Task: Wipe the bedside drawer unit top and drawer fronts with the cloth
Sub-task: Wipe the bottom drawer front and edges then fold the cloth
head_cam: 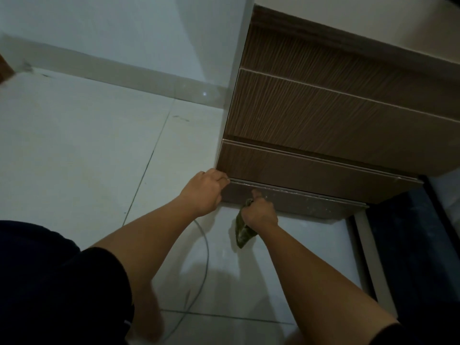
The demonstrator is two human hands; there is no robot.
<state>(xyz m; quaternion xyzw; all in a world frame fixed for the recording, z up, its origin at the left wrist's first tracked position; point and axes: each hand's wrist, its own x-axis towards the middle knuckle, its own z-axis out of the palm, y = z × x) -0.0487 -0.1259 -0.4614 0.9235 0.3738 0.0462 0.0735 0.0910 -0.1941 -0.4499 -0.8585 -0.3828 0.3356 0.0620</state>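
Kneeling low, view from above: dark-clothed knee fills lower left of frame, both bare forearms reach up toward centre. A thin grey cable loops across the pale floor tiles between the arms. Right hand, centre frame, grip clenched round a bunched green cloth; cloth tail hangs below the fist toward the floor, knuckles against the dusty plinth strip at the unit's base. Left hand, just left of it, fingers curled on the lower left corner of the bottom drawer front; grasping that edge. Above, upper right, the brown wood-grain drawer unit shows two more fronts stacked. White skirting and wall run across upper left. Dark bedding sits at right edge.
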